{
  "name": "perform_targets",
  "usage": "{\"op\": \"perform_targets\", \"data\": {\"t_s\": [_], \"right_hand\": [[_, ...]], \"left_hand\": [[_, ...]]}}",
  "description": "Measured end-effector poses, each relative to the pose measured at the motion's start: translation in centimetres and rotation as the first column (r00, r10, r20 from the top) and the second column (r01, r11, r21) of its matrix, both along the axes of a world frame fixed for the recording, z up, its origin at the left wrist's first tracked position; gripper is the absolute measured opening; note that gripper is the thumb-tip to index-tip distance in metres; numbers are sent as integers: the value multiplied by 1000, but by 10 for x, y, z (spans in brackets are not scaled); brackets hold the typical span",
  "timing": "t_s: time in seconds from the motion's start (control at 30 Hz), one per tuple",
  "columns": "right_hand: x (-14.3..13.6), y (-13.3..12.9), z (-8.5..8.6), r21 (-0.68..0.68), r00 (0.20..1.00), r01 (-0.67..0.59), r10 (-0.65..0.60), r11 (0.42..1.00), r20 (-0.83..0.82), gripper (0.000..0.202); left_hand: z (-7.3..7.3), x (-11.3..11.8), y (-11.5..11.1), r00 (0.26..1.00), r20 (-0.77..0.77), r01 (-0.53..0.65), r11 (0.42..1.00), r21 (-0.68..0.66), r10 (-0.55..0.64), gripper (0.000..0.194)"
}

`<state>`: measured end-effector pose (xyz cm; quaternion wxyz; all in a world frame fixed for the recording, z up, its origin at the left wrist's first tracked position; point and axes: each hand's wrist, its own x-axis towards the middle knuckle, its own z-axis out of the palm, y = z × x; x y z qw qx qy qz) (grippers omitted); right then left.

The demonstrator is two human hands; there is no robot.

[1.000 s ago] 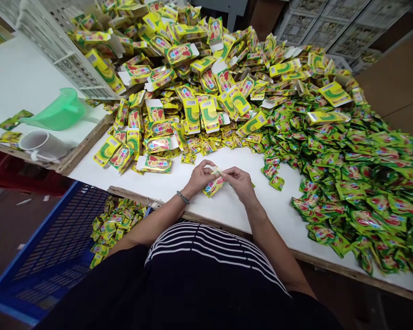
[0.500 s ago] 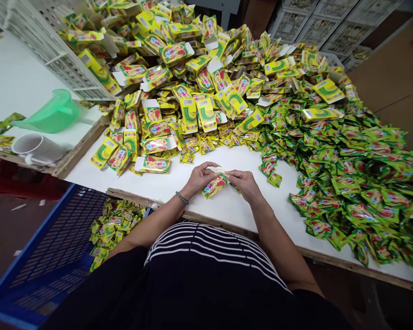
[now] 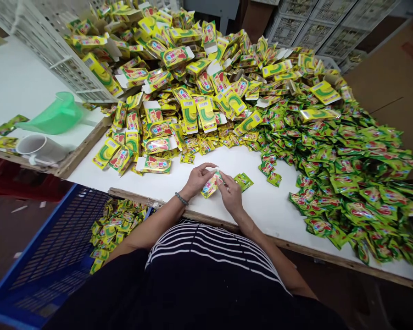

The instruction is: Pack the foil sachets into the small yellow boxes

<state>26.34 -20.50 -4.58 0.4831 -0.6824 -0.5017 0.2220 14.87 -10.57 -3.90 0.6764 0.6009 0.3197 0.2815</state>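
Between my hands, above the white tabletop (image 3: 179, 189), is a small yellow candy box (image 3: 209, 185) with red and green print. My left hand (image 3: 196, 179), with a beaded bracelet at the wrist, has its fingers closed on the box's upper left. My right hand (image 3: 230, 191) grips the box's right side. Green candy packets (image 3: 243, 181) lie on the table just right of my right hand. Beyond my hands, yellow boxes (image 3: 158, 165) spread in front of a large heap. A big pile of green packets (image 3: 351, 183) covers the right side.
At the left are a white mug (image 3: 41, 149), a green scoop (image 3: 57, 114) and a tipped white crate (image 3: 69, 59). Below the table's wooden edge, a blue crate (image 3: 51, 256) stands near yellow-green packets (image 3: 115, 224). White crates (image 3: 296, 27) are stacked behind.
My right hand has moved left and lower along the box. The green packets beside it, mostly covered before, now show on the table. The box is tilted more upright.
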Motion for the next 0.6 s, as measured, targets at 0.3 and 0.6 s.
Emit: {"op": "perform_targets", "data": {"t_s": [0.3, 0.6], "right_hand": [[85, -15, -26, -132, 882, 337, -263, 932, 392, 45], [85, -3, -30, -268, 945, 159, -68, 950, 319, 32]], "left_hand": [[27, -44, 33, 712, -702, 441, 771, 460, 12, 28], [3, -22, 45, 721, -688, 485, 647, 588, 84, 18]]}}
